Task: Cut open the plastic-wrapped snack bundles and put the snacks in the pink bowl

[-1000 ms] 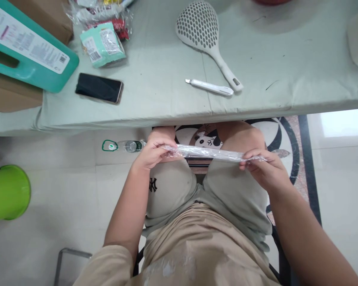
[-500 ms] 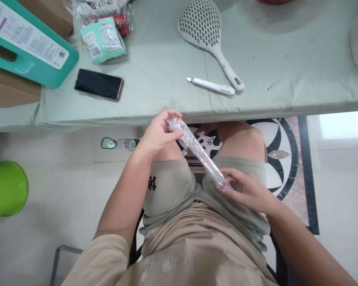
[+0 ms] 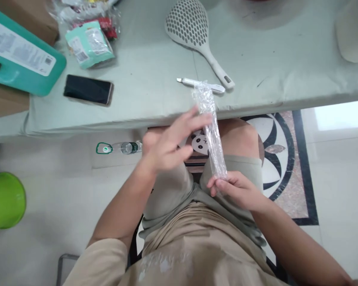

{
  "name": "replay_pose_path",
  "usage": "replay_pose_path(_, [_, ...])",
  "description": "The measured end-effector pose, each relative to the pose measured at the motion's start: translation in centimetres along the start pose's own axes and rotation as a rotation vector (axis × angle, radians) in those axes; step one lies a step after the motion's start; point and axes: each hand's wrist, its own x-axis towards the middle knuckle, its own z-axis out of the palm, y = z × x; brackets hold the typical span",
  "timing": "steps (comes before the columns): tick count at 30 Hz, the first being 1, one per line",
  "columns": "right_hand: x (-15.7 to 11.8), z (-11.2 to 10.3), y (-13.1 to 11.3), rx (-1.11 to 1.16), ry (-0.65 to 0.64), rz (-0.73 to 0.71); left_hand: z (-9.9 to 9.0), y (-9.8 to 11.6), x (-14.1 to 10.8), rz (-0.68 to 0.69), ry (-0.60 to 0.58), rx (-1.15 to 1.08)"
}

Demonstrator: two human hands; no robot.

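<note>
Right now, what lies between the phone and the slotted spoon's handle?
A white cutter, partly hidden by the plastic-wrapped item, as the head view shows.

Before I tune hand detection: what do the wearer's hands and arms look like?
Left hand and right hand: no gloves; no watches or cables visible. Left is blurred, so rings there can't be ruled out. Left sleeve: short, plain tan.

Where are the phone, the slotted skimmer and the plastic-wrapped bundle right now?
Phone (image 3: pixel 88 89): head view, middle of its dark screen.
Slotted skimmer (image 3: pixel 188 24): head view, on its perforated head.
Plastic-wrapped bundle (image 3: pixel 215 149): head view, on the wrap above the right hand (image 3: pixel 237 190).
</note>
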Motion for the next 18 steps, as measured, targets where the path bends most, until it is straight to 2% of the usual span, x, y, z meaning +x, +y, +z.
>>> replay_pose_path(1, [-0.2, 0.0, -0.2, 0.054, -0.012, -0.009, 1.0, 0.1, -0.6, 0.046, -0.109, 0.047])
replay_pose_path(2, [-0.3, 0.1, -0.4, 0.108, -0.027, -0.02, 1.9, 0.0, -1.0, 0.076, -0.166, 0.118])
replay_pose_path(5, [-0.6, 0.3, -0.8, 0.255, -0.07, -0.058, 4.4, -0.8, -1.4, 0.101, -0.172, 0.275])
replay_pose_path(10, [-1.1, 0.5, -1.0, 0.374, -0.055, -0.208, 5.9, -2.5, -1.2, 0.069, -0.154, 0.157])
replay_pose_path(12, [-1.2, 0.2, -1.4, 0.401, -0.023, -0.229, 6.0, -2.5, -1.5, 0.017, -0.176, 0.094])
replay_pose_path(15, [-1.2, -0.6, -2.1, 0.449, 0.051, -0.194, 6.1, -2.2, -2.3, -0.133, -0.236, 0.038])
replay_pose_path(18, [-0.7, -1.8, -2.4, 0.328, 0.163, -0.109, 6.4, -1.9, -3.4, -0.271, -0.273, -0.073])
